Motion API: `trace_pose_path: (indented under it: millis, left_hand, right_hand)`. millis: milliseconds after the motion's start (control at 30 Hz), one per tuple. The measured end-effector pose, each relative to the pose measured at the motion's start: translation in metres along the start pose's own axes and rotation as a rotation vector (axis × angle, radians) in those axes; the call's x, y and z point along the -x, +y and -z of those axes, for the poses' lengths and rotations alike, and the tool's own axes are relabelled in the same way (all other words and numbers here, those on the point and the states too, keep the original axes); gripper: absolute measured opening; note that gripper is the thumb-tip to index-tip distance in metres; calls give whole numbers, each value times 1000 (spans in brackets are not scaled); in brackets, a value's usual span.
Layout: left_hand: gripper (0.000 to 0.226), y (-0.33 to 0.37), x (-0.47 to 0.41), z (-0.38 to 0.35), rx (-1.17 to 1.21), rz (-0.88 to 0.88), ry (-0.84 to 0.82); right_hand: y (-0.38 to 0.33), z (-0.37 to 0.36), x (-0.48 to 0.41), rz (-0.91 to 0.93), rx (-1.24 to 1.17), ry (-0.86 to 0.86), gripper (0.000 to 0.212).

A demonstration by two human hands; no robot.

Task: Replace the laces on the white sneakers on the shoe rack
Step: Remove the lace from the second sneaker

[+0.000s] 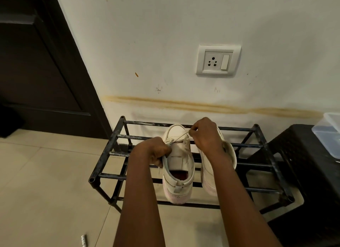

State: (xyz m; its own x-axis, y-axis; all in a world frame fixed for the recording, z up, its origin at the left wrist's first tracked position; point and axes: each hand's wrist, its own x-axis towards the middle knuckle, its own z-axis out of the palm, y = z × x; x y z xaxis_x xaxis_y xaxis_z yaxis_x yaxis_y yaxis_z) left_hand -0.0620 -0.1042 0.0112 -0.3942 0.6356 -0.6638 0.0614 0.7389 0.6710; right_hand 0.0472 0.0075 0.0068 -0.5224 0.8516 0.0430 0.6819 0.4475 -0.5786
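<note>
a white sneaker (179, 164) was set heel-near on the top bars of the black shoe rack (108, 153), a second sneaker (207, 177) just beside it. its side edge was gripped by the left hand (156, 151), fingers (157, 161) curled round it. the lace (181, 136) was pinched taut by the right hand (207, 134). beyond, a socket (218, 60) was seen on the wall (165, 44).
</note>
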Motion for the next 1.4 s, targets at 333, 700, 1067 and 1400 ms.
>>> trace_pose_path:
  millis: [333, 700, 1067, 1400]
  left_hand:
    - [32, -1, -1, 4, 11, 14, -33]
    - [37, -8, -12, 7, -101, -283, 444]
    - [24, -9, -33, -20, -270, -312, 570]
    - [15, -11, -28, -20, -152, -253, 619]
  right_hand:
    - [25, 56, -4, -236, -168, 350, 14]
    - [-5, 30, 10, -210, -876, 146, 8]
    - [-16, -7, 33, -105, -116, -225, 46]
    - [-19, -21, 40, -228, -58, -126, 27]
